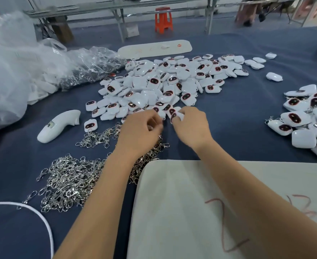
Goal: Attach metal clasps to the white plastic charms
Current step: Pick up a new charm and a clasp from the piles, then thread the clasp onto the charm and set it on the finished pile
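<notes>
Right hand pinches 1 white charm at charm pile's near edge; left hand, fingers curled, grasp unclear, over clasps. Blue cloth open rightward.

I am in a small assembly workshop. My worktop, under blue cloth, carries a big heap of white charms, loose metal clasps and bulk plastic bags. Behind stand long metal-framed benches and an orange plastic stool.
</notes>
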The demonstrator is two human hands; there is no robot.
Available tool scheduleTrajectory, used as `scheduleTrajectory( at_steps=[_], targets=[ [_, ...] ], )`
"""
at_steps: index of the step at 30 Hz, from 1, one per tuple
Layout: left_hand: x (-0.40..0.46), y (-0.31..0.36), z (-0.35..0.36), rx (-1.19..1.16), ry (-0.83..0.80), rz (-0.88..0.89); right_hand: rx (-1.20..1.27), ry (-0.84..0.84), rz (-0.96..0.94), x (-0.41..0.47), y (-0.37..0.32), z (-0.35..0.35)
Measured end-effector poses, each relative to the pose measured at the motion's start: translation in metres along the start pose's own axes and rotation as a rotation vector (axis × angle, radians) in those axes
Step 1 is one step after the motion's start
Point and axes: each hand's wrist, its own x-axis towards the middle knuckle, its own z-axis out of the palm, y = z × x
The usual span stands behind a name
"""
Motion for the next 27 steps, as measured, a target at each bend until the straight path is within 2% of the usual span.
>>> scheduleTrajectory(
  at_steps=[2,4,10,13,16,18,19,22,23,27],
  targets=[
    [0.000,0.002,-0.002,0.125,-0.213,0.066,0.225,-0.052,0.093,-0.001,0.004,-0.006],
    [0.002,0.005,-0.006,0.211,-0.353,0.052,0.384,-0.092,0.129,-0.001,0.008,-0.008],
    [0.010,0.014,-0.008,0.273,-0.470,-0.020,0.404,-0.202,0.135,-0.002,0.011,-0.008],
    [0.013,0.014,-0.007,0.263,-0.421,-0.046,0.365,-0.244,0.089,-0.005,0.010,-0.009],
    [0.014,0.011,-0.003,0.198,-0.174,-0.133,0.402,-0.265,0.047,-0.006,0.010,-0.015],
    [0.015,0.015,0.002,0.005,-0.010,-0.219,0.470,-0.288,0.054,-0.007,0.013,-0.019],
    [0.016,0.018,0.006,-0.181,0.046,-0.272,0.491,-0.291,0.057,-0.007,0.014,-0.023],
    [0.017,0.037,0.023,-0.830,0.101,-0.422,0.452,-0.226,-0.004,-0.008,0.024,-0.033],
    [0.017,0.045,0.031,-0.982,0.104,-0.449,0.443,-0.200,-0.022,-0.009,0.027,-0.039],
    [0.014,0.064,0.063,-1.210,0.104,-0.464,0.375,-0.193,-0.096,-0.013,0.044,-0.065]
  ],
)
